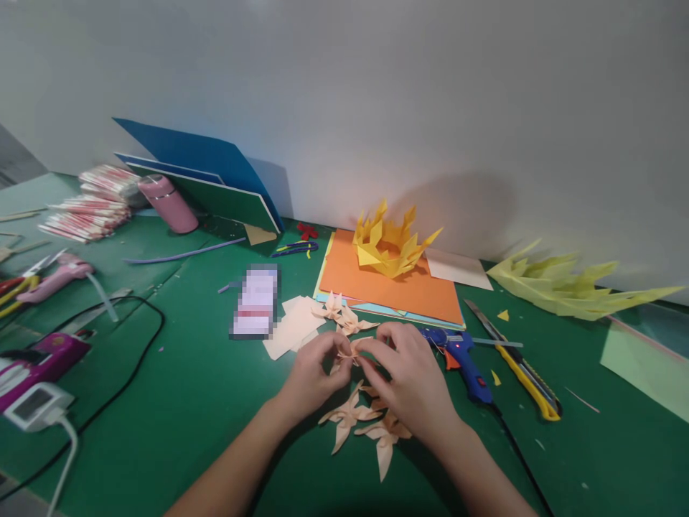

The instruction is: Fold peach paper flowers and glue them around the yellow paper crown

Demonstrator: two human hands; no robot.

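My left hand (313, 373) and my right hand (410, 377) meet over the green table, both pinching one small peach paper flower (349, 351) between their fingertips. Two more folded peach flowers (362, 424) lie on the table just below my hands. Another two peach flowers (344, 316) rest beyond my fingers, next to a few peach paper squares (291, 327). A blue glue gun (463, 355) lies right of my right hand.
A yellow utility knife (525, 373) lies at the right. Orange paper (387, 283) carries a yellow folded crown (390, 248). A pale yellow spiky paper form (570, 287) sits far right. Pink bottle (166, 202), blue boards (204, 169), a pink glue gun (57, 276) and cables (123, 359) fill the left.
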